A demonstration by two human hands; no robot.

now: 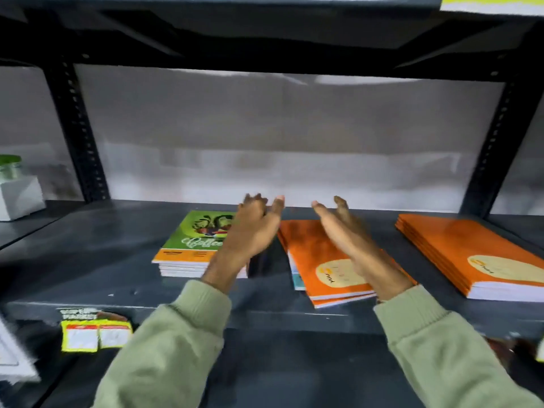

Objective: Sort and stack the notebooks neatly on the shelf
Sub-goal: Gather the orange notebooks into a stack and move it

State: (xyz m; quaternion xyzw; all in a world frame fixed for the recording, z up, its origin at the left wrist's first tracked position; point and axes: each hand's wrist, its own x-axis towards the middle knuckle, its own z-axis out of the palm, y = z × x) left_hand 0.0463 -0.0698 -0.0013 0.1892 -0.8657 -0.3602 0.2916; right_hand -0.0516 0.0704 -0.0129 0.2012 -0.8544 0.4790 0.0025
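Observation:
Three piles of notebooks lie on a dark grey metal shelf (97, 254). A neat stack with a green cover (194, 240) is left of centre. An untidy, skewed orange pile (312, 260) with a blue edge poking out lies in the middle. A squared orange stack (471, 254) sits at the right. My left hand (253, 228) hovers above the right side of the green stack, fingers straight, holding nothing. My right hand (350, 240) floats over the middle orange pile, palm turned inward, fingers straight, also empty. The frame is motion-blurred.
Black perforated uprights (79, 136) stand at both back corners and another shelf board hangs overhead. A white box with a green-lidded item (17, 189) sits in the left bay. Yellow price labels (95, 337) stick to the shelf's front edge.

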